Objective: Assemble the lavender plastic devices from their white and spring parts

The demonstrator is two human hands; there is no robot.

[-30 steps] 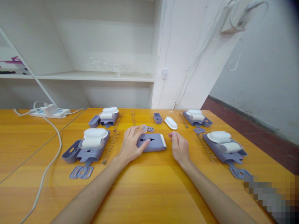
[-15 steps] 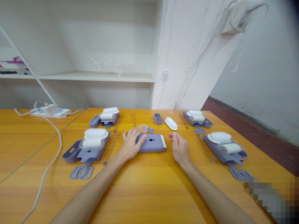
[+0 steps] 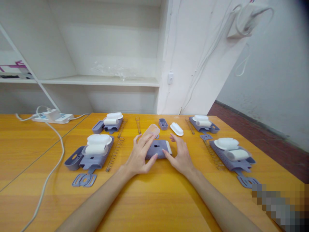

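Observation:
A purple-grey rectangular case [image 3: 154, 149] with a dark slot and a white right end lies before me. My left hand [image 3: 138, 158] is at its left end, thumb apart from the fingers. A clear, rounded oblong cover [image 3: 152, 129] sits under those fingers, tilted up and projecting beyond them; it appears held by them. My right hand [image 3: 181, 153] is around the case's right end, thumb and index finger spread, the thumb tip over its front. Part of a flat grey-purple insert [image 3: 157, 137] shows behind the case. Farther back are a small purple holder [image 3: 163, 124] and a white lid [image 3: 177, 129].
Sets of purple cases with white lids and rolls stand at left [image 3: 96, 148], far left [image 3: 113, 122], right [image 3: 233, 151] and far right [image 3: 202, 121]. Wire springs [image 3: 115, 154] lie between. A power strip [image 3: 53, 116] trails a white cable [image 3: 61, 145]. White shelving [image 3: 101, 80] borders the table.
My left hand has lifted its thumb off the case, and the clear cover has shifted up and right. My right hand has opened from a curl and moved left to the case's right end.

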